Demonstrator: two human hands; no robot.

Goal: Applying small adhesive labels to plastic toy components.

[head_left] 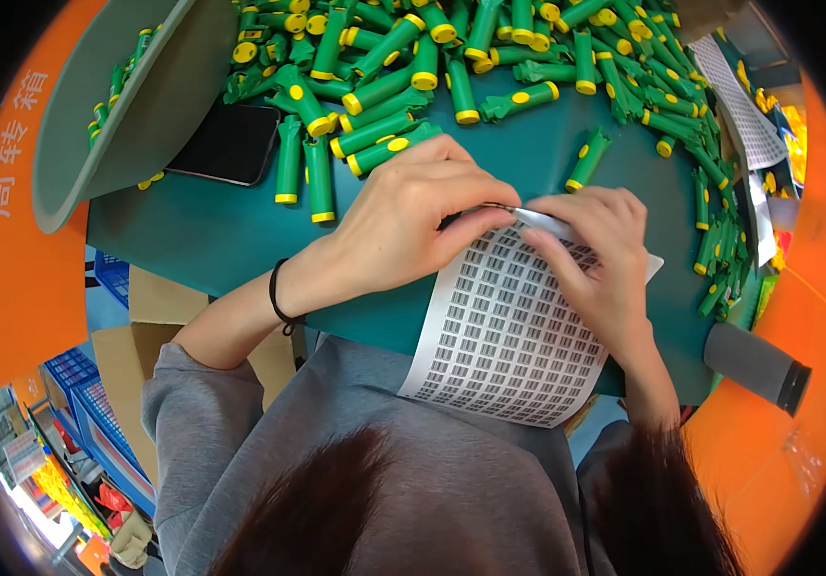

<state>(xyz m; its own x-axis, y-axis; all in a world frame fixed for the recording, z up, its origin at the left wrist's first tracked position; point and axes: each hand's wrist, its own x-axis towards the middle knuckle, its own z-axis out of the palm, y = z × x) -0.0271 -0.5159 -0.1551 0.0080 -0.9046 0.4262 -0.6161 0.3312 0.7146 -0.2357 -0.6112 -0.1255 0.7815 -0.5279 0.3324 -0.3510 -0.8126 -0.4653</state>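
Note:
A white sheet of small printed labels (514, 326) hangs from both hands over the near table edge and bends toward my lap. My left hand (427, 211) pinches its top edge between thumb and fingers; a dark band circles that wrist. My right hand (600, 250) grips the same edge a little to the right, the thumb on the printed face and the fingers behind. Between the two hands the edge is curled over. Just beyond them, one green tube with yellow ends (587, 159) lies apart from a large heap of similar green tubes (403, 58).
A dark phone (226, 144) lies at the left beside a tilted grey-green tub (96, 125) with several tubes inside. A grey cylinder (757, 365) lies at the right table edge. More label sheets (735, 106) are at the far right. An open cardboard box (134, 355) stands below left.

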